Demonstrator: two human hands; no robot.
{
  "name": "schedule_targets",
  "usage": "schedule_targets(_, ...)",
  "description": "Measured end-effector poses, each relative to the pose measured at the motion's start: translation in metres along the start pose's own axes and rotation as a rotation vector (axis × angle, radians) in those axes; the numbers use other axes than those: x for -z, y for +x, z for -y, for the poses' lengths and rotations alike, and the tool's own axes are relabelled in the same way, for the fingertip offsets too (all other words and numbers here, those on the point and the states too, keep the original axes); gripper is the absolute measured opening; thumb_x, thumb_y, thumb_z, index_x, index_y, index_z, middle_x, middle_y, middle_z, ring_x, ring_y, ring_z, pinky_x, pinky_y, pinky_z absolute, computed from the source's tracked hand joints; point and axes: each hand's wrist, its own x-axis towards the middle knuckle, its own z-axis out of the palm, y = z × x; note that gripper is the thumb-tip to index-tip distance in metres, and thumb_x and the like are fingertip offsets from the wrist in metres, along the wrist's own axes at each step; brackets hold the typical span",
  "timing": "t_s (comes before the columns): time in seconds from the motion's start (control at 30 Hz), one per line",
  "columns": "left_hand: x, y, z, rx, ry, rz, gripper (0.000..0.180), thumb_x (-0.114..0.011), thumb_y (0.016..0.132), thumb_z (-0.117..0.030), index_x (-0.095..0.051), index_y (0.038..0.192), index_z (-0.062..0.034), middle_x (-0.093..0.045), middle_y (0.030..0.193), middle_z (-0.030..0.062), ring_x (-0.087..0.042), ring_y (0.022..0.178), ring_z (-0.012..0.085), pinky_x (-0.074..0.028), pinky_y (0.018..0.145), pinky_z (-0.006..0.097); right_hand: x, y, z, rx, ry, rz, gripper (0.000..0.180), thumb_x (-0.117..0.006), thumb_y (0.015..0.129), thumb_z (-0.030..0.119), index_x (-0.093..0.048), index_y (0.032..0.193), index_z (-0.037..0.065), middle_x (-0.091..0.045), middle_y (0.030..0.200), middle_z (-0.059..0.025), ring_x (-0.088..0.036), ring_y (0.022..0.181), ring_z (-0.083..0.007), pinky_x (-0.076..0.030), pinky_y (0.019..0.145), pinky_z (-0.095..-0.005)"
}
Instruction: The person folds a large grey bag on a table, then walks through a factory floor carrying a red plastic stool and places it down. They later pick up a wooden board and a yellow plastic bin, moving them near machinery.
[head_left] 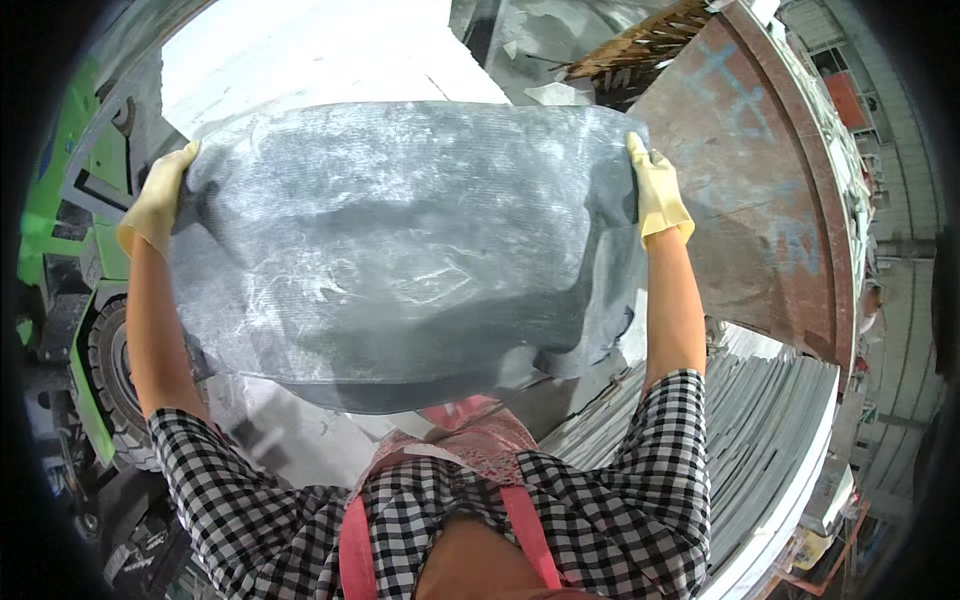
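A large grey ribbed mat (400, 240), flexible like rubber and smeared with white dust, is stretched between my two hands in front of me. My left hand (160, 195), in a pale yellow glove, grips its left edge near the top corner. At the opposite edge, also high up, my right hand (657, 190) in a matching glove is closed on it. The mat sags and folds along its right side and lower edge. The fingers behind it are hidden on both sides.
White sheets (320, 60) lie beyond the mat. To the right are a rusty brown metal bin (750, 190) with blue markings and a stack of thin grey sheets (700, 450). A green vehicle with a black tyre (115, 370) stands at the left.
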Motion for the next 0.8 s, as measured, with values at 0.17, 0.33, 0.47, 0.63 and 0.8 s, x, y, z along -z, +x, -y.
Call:
schedule_targets(0.17, 0.032, -0.023, 0.015, -0.063, 0.071, -0.421, 0.05, -0.057, 0.103, -0.04, -0.069, 0.117, 0.0071, -0.071, 0.115, 0.0106, -0.065, 0.102, 0.0185, -0.051, 0.089, 0.033, -0.011, 0.003, 0.001, 0.119, 0.26, -0.158, 0.045, -0.067, 0.1, 0.038, -0.066, 0.118, -0.003, -0.059, 0.094, 0.0022, -0.047, 0.082, -0.0082, -0.04, 0.077, -0.0226)
schedule_targets(0.33, 0.006, -0.072, 0.007, -0.193, 0.302, -0.362, 0.062, -0.041, 0.104, -0.05, -0.059, 0.139, -0.0022, -0.062, 0.131, 0.0151, -0.057, 0.117, 0.0247, -0.042, 0.102, 0.035, -0.023, -0.006, 0.009, 0.07, 0.254, -0.143, 0.052, -0.065, 0.1, 0.039, -0.06, 0.134, -0.001, -0.066, 0.128, -0.008, -0.056, 0.119, -0.0164, -0.043, 0.104, -0.0315)
schedule_targets(0.47, -0.003, -0.099, -0.036, 0.089, 0.379, -0.337, 0.092, -0.038, 0.092, -0.08, -0.056, 0.144, -0.0069, -0.046, 0.154, 0.0227, -0.039, 0.145, 0.0369, -0.024, 0.122, 0.044, -0.019, 0.006, 0.003, 0.152, 0.424, 0.053, 0.031, -0.068, 0.099, 0.035, -0.07, 0.103, 0.005, -0.072, 0.096, -0.0035, -0.065, 0.081, -0.0114, -0.053, 0.074, -0.0262)
schedule_targets(0.63, -0.01, -0.077, -0.065, -0.028, 0.74, -0.197, 0.086, -0.042, 0.089, -0.08, -0.074, 0.116, -0.0048, -0.067, 0.123, 0.0195, -0.062, 0.117, 0.0294, -0.043, 0.104, 0.043, -0.007, 0.046, -0.015, 0.113, 0.5, 0.116, 0.031, -0.066, 0.101, 0.034, -0.069, 0.11, 0.004, -0.07, 0.102, -0.0028, -0.065, 0.086, -0.0116, -0.053, 0.076, -0.0274)
schedule_targets(0.8, -0.015, -0.1, -0.073, -0.062, 0.729, -0.281, 0.074, -0.055, 0.09, -0.07, -0.071, 0.101, 0.0018, -0.068, 0.089, 0.0132, -0.063, 0.087, 0.0231, -0.048, 0.078, 0.038, -0.006, 0.035, 0.01, 0.091, 0.477, 0.243, 0.045, -0.056, 0.105, 0.042, -0.066, 0.123, 0.001, -0.067, 0.112, -0.0047, -0.063, 0.097, -0.0138, -0.052, 0.081, -0.0276)
